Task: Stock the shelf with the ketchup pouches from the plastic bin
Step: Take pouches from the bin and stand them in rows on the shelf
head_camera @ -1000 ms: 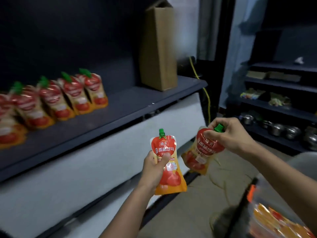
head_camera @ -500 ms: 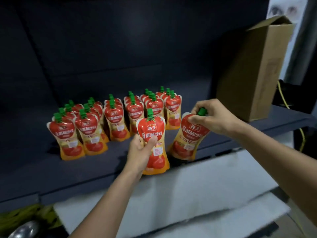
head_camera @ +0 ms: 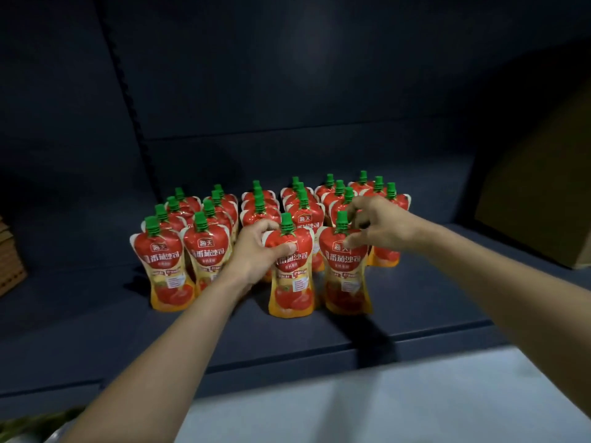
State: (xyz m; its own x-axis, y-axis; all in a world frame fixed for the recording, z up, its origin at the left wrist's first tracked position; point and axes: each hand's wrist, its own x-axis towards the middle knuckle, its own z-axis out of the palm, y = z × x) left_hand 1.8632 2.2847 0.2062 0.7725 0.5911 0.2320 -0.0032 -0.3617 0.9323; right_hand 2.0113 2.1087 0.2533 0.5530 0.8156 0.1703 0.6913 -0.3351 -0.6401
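Two up front: left pouch (head_camera: 291, 282) and right pouch (head_camera: 347, 276), ketchup, both upright, side by side, bases on the shelf (head_camera: 319, 340). Left hand (head_camera: 256, 251) was clamped on the left pouch's shoulder, thumb across the red front just under the green cap. Right hand (head_camera: 380, 225) sat at the right pouch's cap, fingers curled, thumb at the pouch top. Couldn't tell whether it pinched or only touched. Behind and to the left were the stocked pouches (head_camera: 256, 206), in rows running back, all upright, caps up. Shelf was dark blue, with a dark back panel (head_camera: 287, 91) above. Cardboard box (head_camera: 543, 193) stood at far right, well apart from the pouches. White panel (head_camera: 399, 394) ran below the shelf edge.
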